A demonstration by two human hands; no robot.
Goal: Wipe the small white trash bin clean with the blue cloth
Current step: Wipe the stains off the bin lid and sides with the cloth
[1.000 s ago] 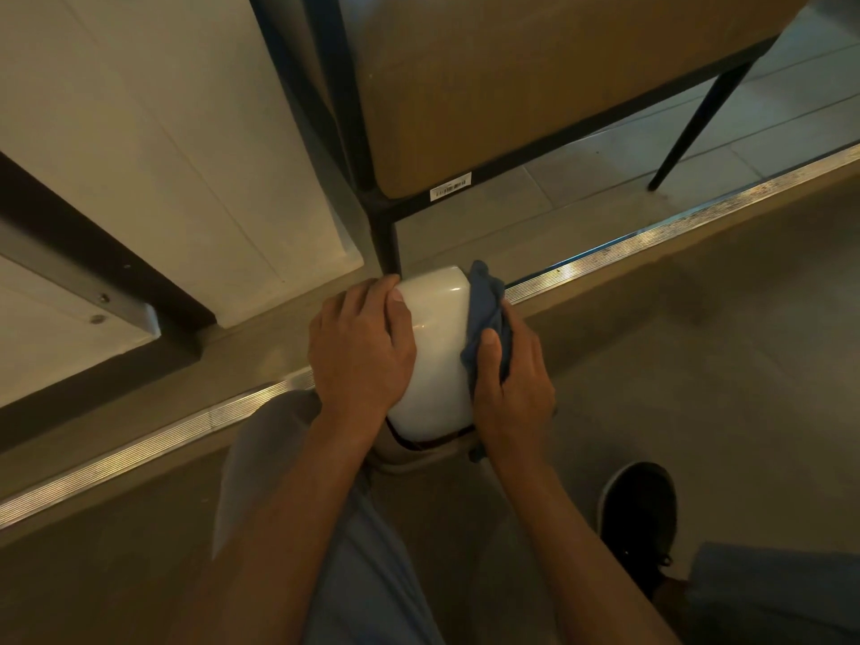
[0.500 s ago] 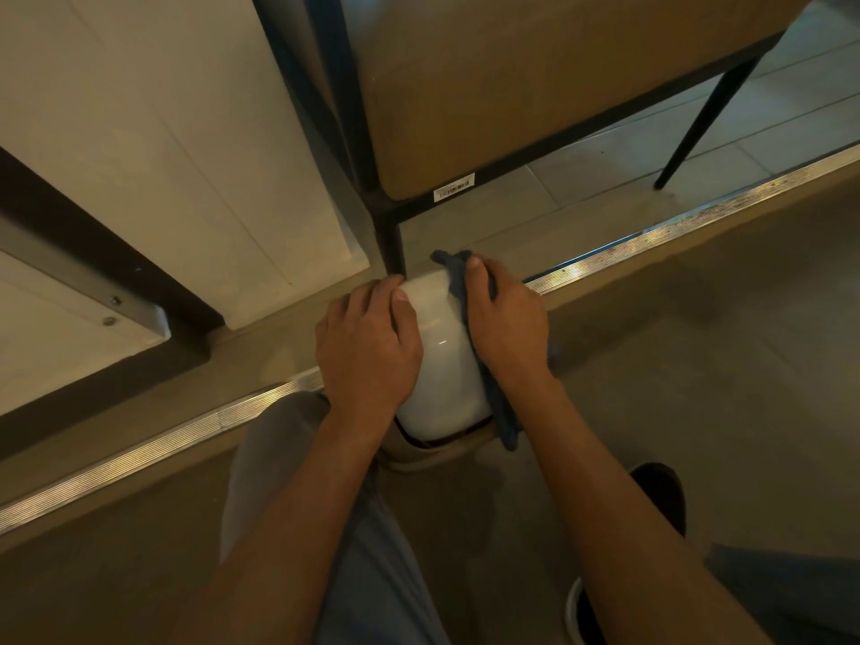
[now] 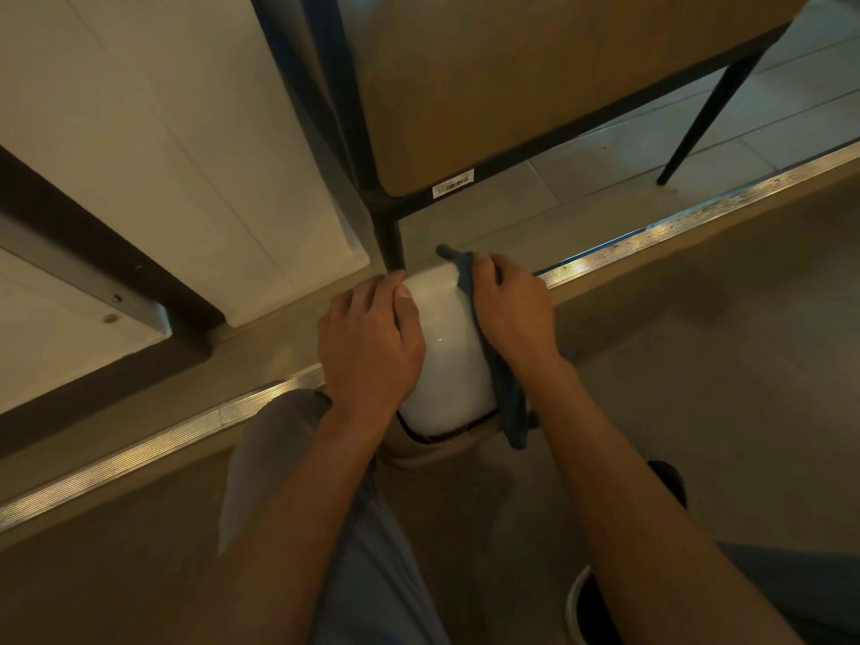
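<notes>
The small white trash bin (image 3: 446, 356) lies tipped on the floor between my knees, its base end pointing away from me. My left hand (image 3: 367, 346) rests on its left side, fingers wrapped over the curved wall. My right hand (image 3: 512, 309) presses the blue cloth (image 3: 505, 398) against the bin's right side near the far end. A corner of the cloth sticks out past my fingertips, and its tail hangs down by my wrist. The bin's rim near me shows a dark band.
A black metal table leg (image 3: 391, 244) stands just beyond the bin, under a tan panel (image 3: 535, 76). A metal floor strip (image 3: 153, 449) runs diagonally across the floor. White cabinet panels (image 3: 163, 155) are at the left. My dark shoe (image 3: 591, 607) is at the lower right.
My right hand slid the cloth along the bin's right side from the near end up to the far end. The left hand stayed on the bin's left side.
</notes>
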